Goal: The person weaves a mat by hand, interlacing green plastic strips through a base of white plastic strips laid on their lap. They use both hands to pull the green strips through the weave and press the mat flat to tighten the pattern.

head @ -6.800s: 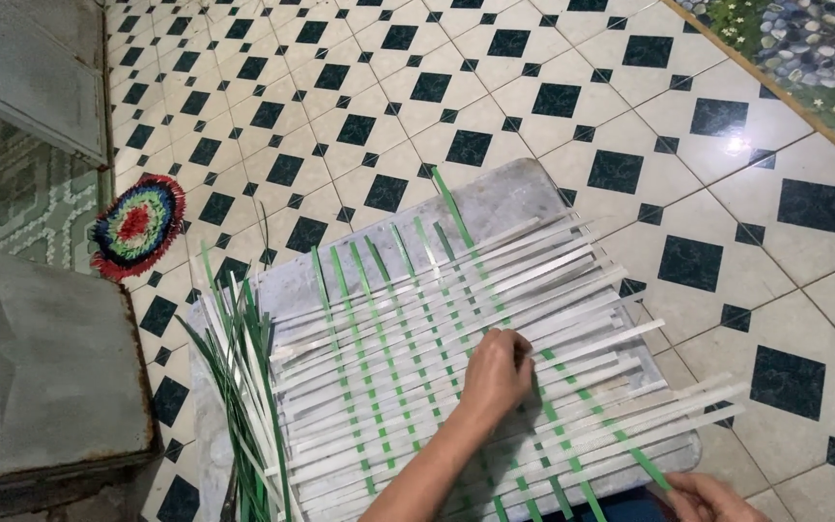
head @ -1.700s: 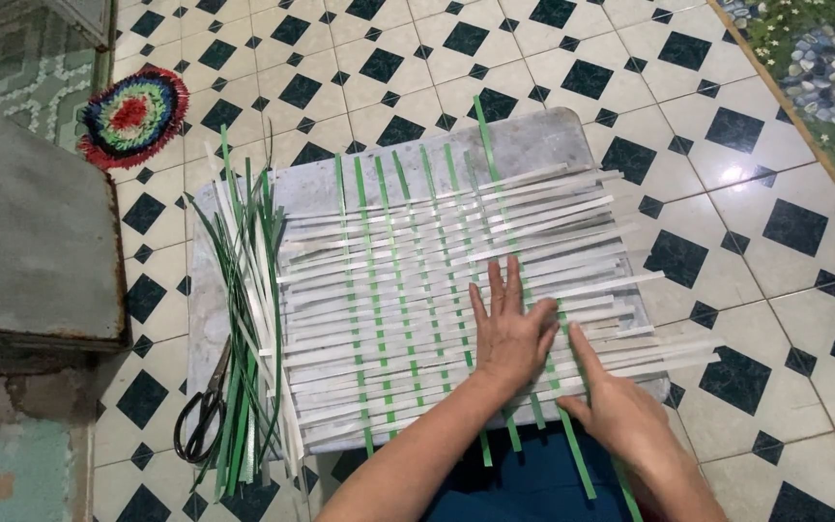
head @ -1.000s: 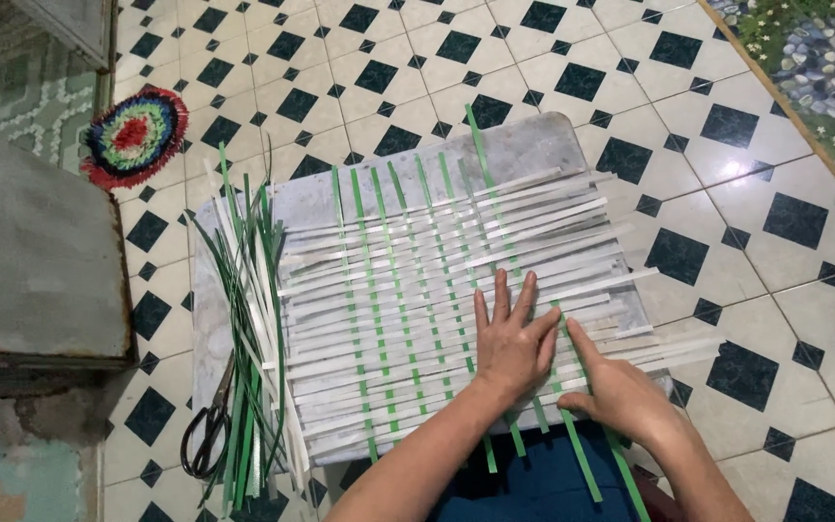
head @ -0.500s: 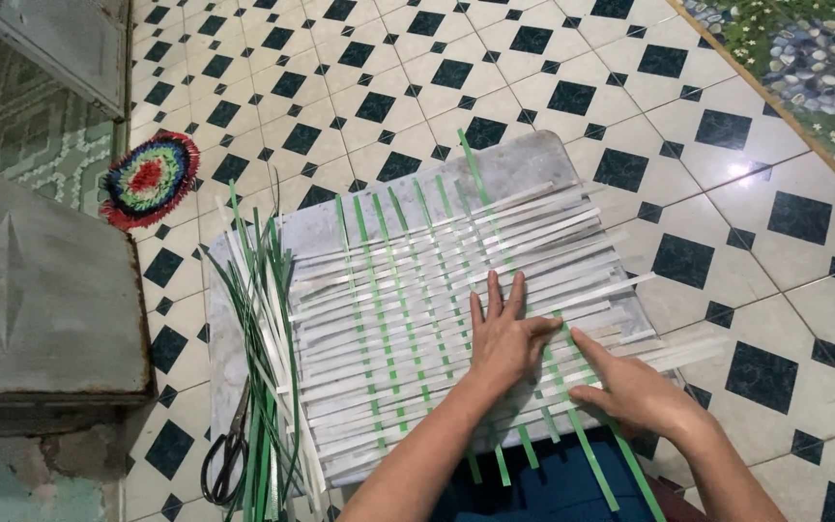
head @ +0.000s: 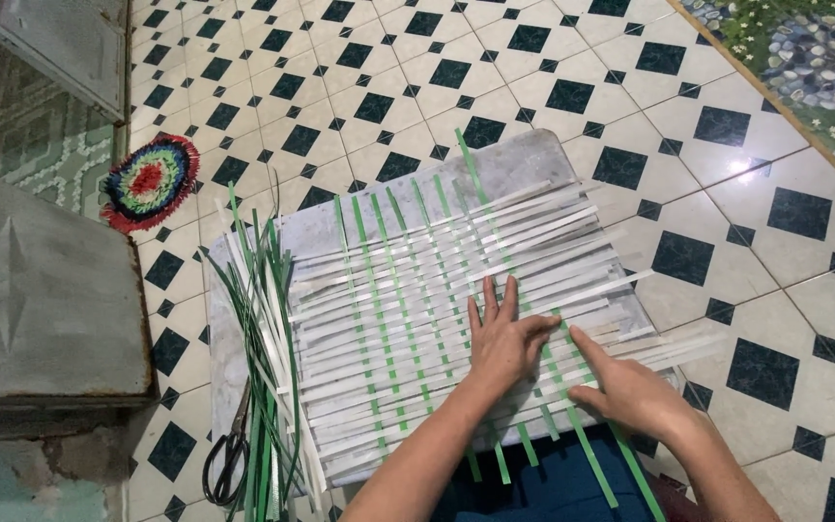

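A half-woven mat (head: 408,309) of white strips crossed by green strips lies on a grey board (head: 514,169) on the tiled floor. My left hand (head: 504,338) rests flat on the weave, fingers spread, pressing the strips down. To its right, my right hand (head: 630,391) lies on the mat's near right part, its fingers pointing left along a long green strip (head: 572,425) that runs diagonally toward me. Whether the fingers pinch that strip I cannot tell.
A bundle of loose green and white strips (head: 263,358) lies along the mat's left edge, with black-handled scissors (head: 229,459) beside it. A round multicoloured mat (head: 150,182) sits at the far left. A grey metal surface (head: 41,280) borders the left side.
The camera has shifted a little. My left hand stays flat on the weave. My right hand has moved slightly up and left along the green strip.
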